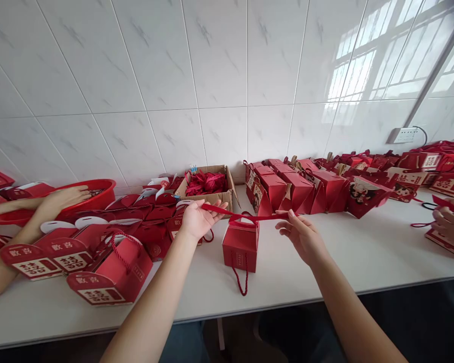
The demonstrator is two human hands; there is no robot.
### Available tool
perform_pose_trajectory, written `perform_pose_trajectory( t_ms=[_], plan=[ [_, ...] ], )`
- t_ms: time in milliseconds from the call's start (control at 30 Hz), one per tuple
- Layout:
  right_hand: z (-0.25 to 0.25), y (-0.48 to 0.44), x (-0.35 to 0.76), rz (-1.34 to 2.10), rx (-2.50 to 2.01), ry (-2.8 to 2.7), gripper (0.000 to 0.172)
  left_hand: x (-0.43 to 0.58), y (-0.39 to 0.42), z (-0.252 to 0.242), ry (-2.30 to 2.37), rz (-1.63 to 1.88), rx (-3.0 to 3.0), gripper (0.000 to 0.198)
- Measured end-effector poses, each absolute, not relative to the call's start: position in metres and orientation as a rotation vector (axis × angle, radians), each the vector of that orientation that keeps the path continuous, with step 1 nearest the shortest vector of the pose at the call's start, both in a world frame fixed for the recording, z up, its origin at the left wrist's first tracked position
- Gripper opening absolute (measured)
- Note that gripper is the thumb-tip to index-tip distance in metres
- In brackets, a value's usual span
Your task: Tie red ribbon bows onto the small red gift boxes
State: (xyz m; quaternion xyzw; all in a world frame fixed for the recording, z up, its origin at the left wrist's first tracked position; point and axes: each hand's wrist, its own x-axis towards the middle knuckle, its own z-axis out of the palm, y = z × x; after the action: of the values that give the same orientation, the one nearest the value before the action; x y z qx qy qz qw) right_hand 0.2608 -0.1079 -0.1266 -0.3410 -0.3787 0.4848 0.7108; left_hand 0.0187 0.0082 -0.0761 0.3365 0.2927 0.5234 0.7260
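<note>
A red ribbon is stretched level between my two hands, just over the top of a small red gift box. My left hand has one end pinched at the thumb, its other fingers loosely curled. On the other side, my right hand grips the ribbon between thumb and fingertips. The box stands upright on the white table, with a dark red cord handle hanging down its near face. Whether the ribbon touches the box top, I cannot tell.
A cardboard box of loose red ribbons stands behind. Red gift boxes crowd the left; more boxes line the wall at right. A co-worker's hand reaches into a red basin; another person's hands work at far right.
</note>
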Motion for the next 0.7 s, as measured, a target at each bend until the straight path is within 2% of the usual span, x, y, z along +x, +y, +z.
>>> perform_pose_trajectory(
  t_ms=[267,700],
  plan=[
    [-0.160,-0.121,0.269,1.322,-0.669,-0.678,0.019,0.024,0.021,-0.100,0.611,1.170,0.798,0.034],
    [-0.193,-0.129,0.277,1.247,-0.894,-0.846,0.032,0.027,0.002,-0.136,0.912,1.187,1.336,0.041]
  ],
)
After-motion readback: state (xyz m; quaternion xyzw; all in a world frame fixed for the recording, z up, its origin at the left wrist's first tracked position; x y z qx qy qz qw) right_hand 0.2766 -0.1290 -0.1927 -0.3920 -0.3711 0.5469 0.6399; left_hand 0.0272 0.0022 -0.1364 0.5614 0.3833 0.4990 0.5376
